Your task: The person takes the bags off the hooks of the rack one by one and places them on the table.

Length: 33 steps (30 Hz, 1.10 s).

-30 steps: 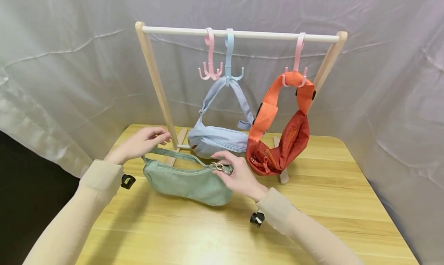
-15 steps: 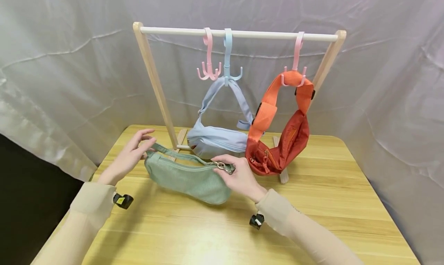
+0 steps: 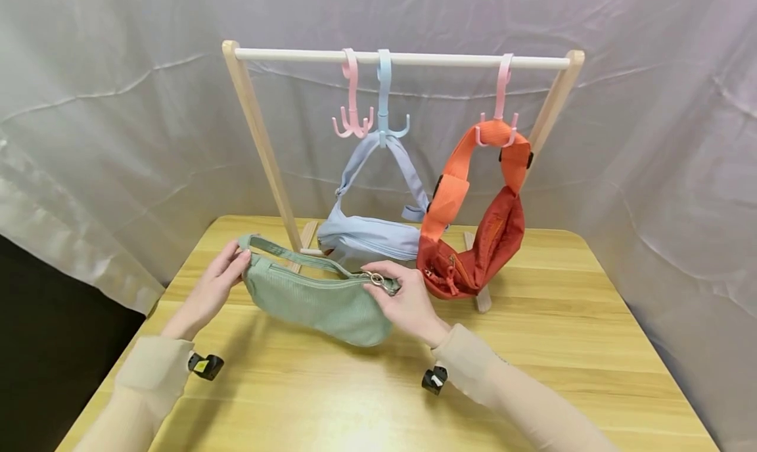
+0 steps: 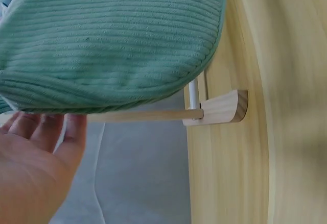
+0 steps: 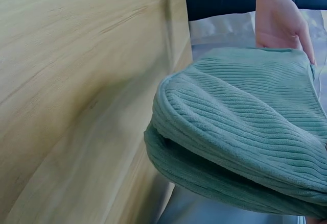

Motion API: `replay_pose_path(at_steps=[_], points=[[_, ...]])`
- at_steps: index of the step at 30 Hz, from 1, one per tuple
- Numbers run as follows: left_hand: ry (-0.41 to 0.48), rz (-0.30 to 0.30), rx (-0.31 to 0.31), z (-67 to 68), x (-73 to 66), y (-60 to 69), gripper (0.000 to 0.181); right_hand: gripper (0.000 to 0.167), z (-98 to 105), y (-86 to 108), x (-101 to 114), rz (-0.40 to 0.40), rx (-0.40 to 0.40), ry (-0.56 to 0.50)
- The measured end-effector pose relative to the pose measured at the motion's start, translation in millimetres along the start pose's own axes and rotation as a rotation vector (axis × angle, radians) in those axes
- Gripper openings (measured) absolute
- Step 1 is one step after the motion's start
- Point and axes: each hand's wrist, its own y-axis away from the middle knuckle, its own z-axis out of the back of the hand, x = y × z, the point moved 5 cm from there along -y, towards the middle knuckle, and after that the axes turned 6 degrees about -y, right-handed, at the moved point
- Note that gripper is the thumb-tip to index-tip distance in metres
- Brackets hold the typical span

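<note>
Head view: over the table (image 3: 568,337), near side of the rack (image 3: 259,136), my right grip (image 3: 408,302) pinches the green bag (image 3: 319,307) at its right end, my left grip (image 3: 208,291) its left; I should keep both level, strap (image 3: 307,261) untwisted.

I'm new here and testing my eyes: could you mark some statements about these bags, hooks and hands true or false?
The right hand pinches one end of the green corduroy bag. True.
The left hand lies flat on the tabletop. False: the left hand holds the bag's other end.
A light-blue hook hangs between two pink hooks. True.
The pale-blue bag hangs from a pink hook. False: the pale-blue bag hangs from the light-blue hook.
The red bag hangs by an orange strap. True.
</note>
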Motion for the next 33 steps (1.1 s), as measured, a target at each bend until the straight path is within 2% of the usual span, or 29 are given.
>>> replay_pose_path(at_steps=[5, 7, 9, 12, 16, 20, 23, 26, 29, 31, 33], points=[[0.158, -0.055, -0.078, -0.4, -0.4, -1.2, 0.039, 0.027, -4, 3.4, 0, 0.011, -0.018, -0.016], [0.169, -0.059, -0.109, -0.6, 0.3, -1.8, 0.039, 0.028, -5, 4.9, 1, 0.019, -0.024, -0.018], [0.112, -0.053, -0.145, 0.1, 0.1, -2.4, 0.039, 0.028, -6, 5.6, 1, 0.030, -0.028, -0.026], [-0.042, -0.032, -0.200, 1.8, -2.3, -3.0, 0.037, 0.029, -6, 5.3, 3, 0.058, -0.032, -0.028], [-0.215, -0.045, -0.231, 2.9, -7.2, -4.5, 0.033, 0.031, -5, 4.3, 6, 0.105, -0.035, -0.022], [-0.291, -0.072, -0.206, 2.6, -10.1, -6.5, 0.030, 0.029, -4, 3.4, 8, 0.166, -0.040, 0.003], [-0.300, -0.056, -0.132, -0.2, -9.4, -7.6, 0.035, 0.023, -4, 3.1, 9, 0.207, -0.041, 0.013], [-0.348, 0.009, -0.039, -4.8, -5.3, -8.0, 0.063, 0.018, -4, 3.0, 9, 0.203, -0.048, -0.001], [-0.430, 0.053, 0.025, -8.2, -1.0, -8.8, 0.097, 0.017, -4, 3.0, 7, 0.166, -0.057, -0.013], [-0.473, 0.045, 0.047, -9.5, 0.4, -9.8, 0.108, 0.017, -3, 3.0, 7, 0.145, -0.060, -0.016], [-0.501, 0.013, 0.046, -9.7, 0.4, -11.0, 0.108, 0.016, -2, 3.1, 7, 0.136, -0.064, -0.009]])
